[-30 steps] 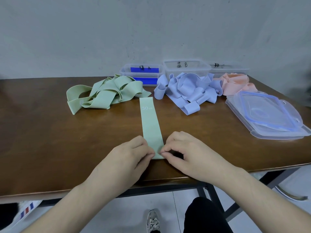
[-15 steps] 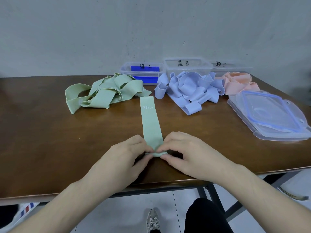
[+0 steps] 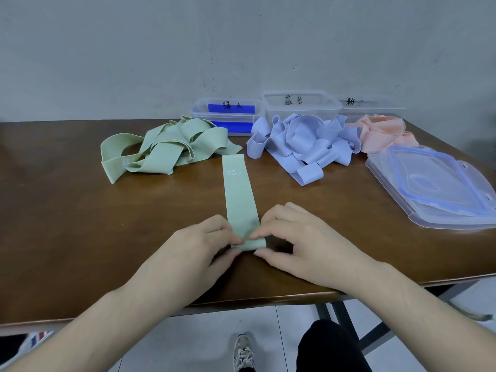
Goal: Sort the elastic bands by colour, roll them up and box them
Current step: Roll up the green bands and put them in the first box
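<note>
Fingers of the left hand (image 3: 198, 253) and right hand (image 3: 300, 240) curl and pinch the rolled near end of a green elastic band (image 3: 240, 200), which lies flat on the wooden table (image 3: 67, 224), stretching toward 12 o'clock. Beyond it, green bands (image 3: 163, 149) sit at 11 o'clock, blue bands (image 3: 300, 140) at 1, pink bands (image 3: 381, 132) and stacked lids (image 3: 434, 183) at 2. Three clear boxes (image 3: 300, 106) line the far edge.

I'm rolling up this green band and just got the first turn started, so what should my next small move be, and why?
Probably keep rolling the small roll away from you. Both the left hand and right hand pinch its ends, and most of the green band lies flat ahead on the table.
</note>
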`<state>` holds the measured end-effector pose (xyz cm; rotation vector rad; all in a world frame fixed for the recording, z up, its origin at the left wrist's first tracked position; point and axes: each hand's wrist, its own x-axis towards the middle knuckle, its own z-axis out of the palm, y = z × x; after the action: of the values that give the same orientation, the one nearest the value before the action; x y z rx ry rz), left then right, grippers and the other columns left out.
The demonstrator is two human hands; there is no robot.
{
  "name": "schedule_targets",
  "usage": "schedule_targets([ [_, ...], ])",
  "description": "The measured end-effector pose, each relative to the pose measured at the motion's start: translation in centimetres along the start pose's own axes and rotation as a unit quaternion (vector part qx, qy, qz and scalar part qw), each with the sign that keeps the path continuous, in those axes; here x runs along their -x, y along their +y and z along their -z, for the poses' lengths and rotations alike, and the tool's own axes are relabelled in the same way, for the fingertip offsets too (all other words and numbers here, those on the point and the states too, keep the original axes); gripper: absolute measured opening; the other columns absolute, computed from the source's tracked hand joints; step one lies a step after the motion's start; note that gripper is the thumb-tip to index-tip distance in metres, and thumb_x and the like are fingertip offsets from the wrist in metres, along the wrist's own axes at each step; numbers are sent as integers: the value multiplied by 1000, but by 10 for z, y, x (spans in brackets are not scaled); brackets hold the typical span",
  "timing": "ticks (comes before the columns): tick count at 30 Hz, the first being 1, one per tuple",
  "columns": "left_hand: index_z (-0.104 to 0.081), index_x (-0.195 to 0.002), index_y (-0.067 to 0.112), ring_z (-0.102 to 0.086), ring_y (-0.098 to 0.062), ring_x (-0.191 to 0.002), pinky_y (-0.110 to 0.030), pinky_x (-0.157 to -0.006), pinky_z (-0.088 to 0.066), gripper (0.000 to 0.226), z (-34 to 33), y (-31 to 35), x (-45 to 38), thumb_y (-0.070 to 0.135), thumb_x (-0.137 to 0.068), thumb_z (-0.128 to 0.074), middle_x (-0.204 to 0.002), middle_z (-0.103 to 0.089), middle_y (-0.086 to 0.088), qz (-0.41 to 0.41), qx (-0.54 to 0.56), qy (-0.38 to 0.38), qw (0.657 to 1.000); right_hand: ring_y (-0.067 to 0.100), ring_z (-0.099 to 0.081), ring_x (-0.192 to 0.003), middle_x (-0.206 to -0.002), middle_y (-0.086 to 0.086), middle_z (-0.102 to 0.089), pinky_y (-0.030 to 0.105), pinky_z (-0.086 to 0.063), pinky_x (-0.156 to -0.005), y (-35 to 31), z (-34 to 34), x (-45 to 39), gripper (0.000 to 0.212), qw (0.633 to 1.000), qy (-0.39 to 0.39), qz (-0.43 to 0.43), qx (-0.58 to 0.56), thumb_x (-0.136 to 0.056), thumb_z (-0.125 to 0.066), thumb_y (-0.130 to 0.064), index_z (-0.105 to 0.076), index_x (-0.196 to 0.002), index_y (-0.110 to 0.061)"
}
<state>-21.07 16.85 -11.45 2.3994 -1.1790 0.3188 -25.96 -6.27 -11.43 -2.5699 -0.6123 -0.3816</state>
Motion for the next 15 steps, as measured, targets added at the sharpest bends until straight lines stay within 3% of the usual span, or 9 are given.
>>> schedule_targets([
  [4,-74,-106,28,-44,2,-70,-5,-68,-36,21,1,-1,-1,36,-94,-58,-101,-57,19,0,-2,-12,1000,-2,-46,-94,-103,-21,-57,24,-48,-85,4,-1,-1,23,1000,-10,-6,-3,-93,-63,-37,-72,-113,-30],
  [8,-70,-105,29,-44,10,-67,3,-68,-31,16,6,-4,-2,32,-89,-70,-103,-56,18,-15,4,-30,999,3,-48,-94,-102,-19,-59,29,-49,-83,6,0,-6,20,1000,-16,-5,-2,-95,-65,-34,-73,-113,-30],
  [15,-73,-103,28,-47,15,-72,5,-69,-31,18,7,-7,-9,19,-88,-72,-100,-61,19,-12,13,-38,999,1,-44,-96,-105,-25,-51,28,-50,-84,7,3,-8,26,1000,-18,7,16,-95,-63,-39,-69,-119,-33],
])
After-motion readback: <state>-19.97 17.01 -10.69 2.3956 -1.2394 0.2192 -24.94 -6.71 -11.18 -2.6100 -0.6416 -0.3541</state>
